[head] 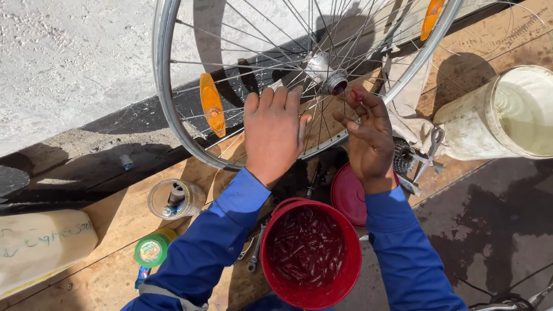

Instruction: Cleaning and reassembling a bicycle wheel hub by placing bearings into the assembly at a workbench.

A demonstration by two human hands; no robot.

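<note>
A spoked bicycle wheel (167,109) with orange reflectors stands upright in front of me; its metal hub (328,78) shows dark red grease at the opening. My left hand (273,132) lies flat against the spokes just left of the hub, fingers together. My right hand (368,135) is beside the hub, its fingertips smeared with red grease and raised toward the hub opening. Below my arms stands a red tub (308,250) full of dark red grease, with its red lid (347,196) lying behind it.
A dirty white bucket (507,112) of cloudy liquid lies at the right. A sprocket cluster (403,158) and spanners (429,155) rest near the rag. A tin (175,198) with small parts, a green-capped bottle (151,251) and a wrench (256,253) sit on the wooden board.
</note>
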